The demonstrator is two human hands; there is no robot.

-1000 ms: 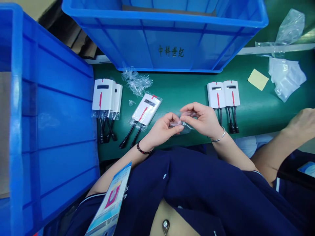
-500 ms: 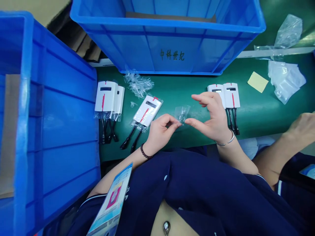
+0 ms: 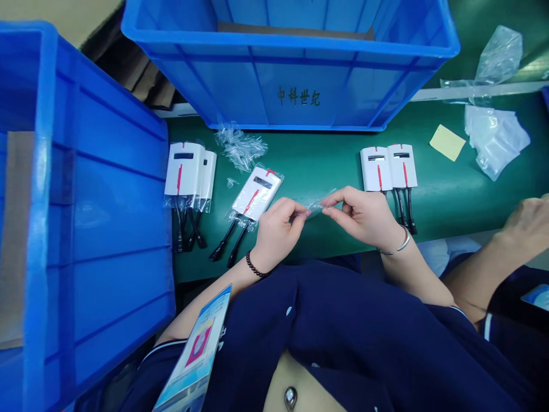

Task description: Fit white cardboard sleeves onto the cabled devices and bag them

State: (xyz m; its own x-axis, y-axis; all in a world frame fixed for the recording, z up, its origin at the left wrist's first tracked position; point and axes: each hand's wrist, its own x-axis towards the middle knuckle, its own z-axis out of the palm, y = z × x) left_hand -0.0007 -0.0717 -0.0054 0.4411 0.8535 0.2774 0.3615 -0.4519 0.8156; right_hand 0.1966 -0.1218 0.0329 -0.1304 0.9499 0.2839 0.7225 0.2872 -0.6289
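Between my hands, over the green table, a small clear plastic bag (image 3: 316, 206) is stretched. My left hand (image 3: 279, 228) pinches its left end between thumb and fingers. With thumb and forefinger my right hand (image 3: 359, 216) grips the other end. Just left of my left hand lies a white device (image 3: 257, 194) in a clear wrapper, with a dark window, a red stripe and two black cables pointing down. Two more white devices (image 3: 389, 167) with black cables lie beyond my right hand. At the left, overlapping wrapped devices (image 3: 184, 171) lie beside the blue crate.
Blue crates stand at the left (image 3: 115, 200) and at the back (image 3: 300, 86). A heap of crumpled clear plastic (image 3: 240, 146) lies near the back crate. At the right are a yellow note (image 3: 447, 142) and flat clear bags (image 3: 495, 140). A co-worker's arm (image 3: 497, 257) reaches in at the right.
My right hand, open beside the bag before, has come down and closed on its right end. The bag now lies lower and stretched between both hands. My left hand keeps its pinch.
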